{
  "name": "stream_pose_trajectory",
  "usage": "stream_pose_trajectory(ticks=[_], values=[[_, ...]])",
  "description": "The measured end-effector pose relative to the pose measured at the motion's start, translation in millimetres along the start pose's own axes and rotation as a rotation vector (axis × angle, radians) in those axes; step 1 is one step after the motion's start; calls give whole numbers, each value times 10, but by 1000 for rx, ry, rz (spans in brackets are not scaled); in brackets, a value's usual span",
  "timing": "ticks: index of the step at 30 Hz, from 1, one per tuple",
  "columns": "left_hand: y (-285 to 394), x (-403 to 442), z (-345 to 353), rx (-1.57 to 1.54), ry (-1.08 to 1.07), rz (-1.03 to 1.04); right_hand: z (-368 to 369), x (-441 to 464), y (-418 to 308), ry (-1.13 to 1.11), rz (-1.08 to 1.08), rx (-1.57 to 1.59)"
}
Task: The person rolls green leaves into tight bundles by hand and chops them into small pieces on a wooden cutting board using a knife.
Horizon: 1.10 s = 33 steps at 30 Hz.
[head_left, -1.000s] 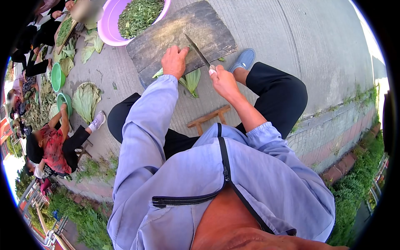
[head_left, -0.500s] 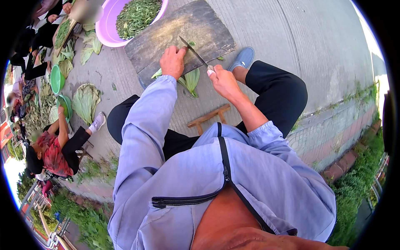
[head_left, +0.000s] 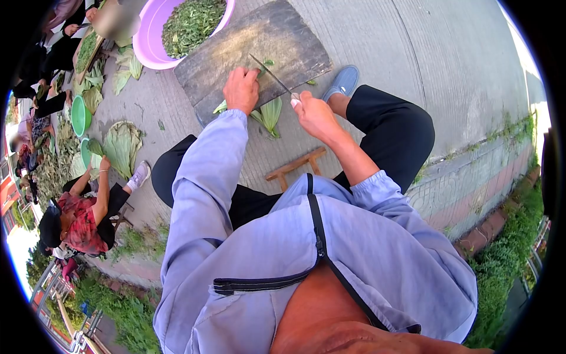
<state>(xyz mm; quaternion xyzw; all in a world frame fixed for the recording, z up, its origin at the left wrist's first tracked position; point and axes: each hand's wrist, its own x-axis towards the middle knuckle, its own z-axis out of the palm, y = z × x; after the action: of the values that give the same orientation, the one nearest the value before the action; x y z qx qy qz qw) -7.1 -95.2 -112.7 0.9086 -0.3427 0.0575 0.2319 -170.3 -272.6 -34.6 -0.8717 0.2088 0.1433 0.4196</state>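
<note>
My right hand [head_left: 316, 112] is closed round the handle of a knife [head_left: 272, 75]. The thin dark blade slants up and left over a worn wooden cutting board [head_left: 203, 74], beside my left fingers. My left hand [head_left: 241, 90] lies on the board with its fingers curled down over leafy greens, mostly hidden beneath it. A small green piece [head_left: 268, 62] shows beyond the blade. Pale stalk ends [head_left: 220, 107] stick out left of my left wrist. Another leafy green [head_left: 271, 114] with a pale stem lies at the board's near edge, between my hands.
Beyond the board stands a purple basin [head_left: 148, 40] of chopped greens [head_left: 191, 28]. Green basins [head_left: 81, 115] and large leaves [head_left: 122, 144] are on the concrete at left. A person in a red patterned shirt [head_left: 82, 224] sits nearby. A wooden stool part [head_left: 296, 164] shows between my legs.
My hands and the knife have barely moved on the board. The person at left has drawn their arms back from the green basin and now holds a pale leaf.
</note>
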Motion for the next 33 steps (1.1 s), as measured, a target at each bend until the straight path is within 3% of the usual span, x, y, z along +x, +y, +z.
stream_pose_trajectory(ticks=[33], values=[[4, -13, 53, 53, 39, 34, 182, 275, 93, 75, 4, 64]])
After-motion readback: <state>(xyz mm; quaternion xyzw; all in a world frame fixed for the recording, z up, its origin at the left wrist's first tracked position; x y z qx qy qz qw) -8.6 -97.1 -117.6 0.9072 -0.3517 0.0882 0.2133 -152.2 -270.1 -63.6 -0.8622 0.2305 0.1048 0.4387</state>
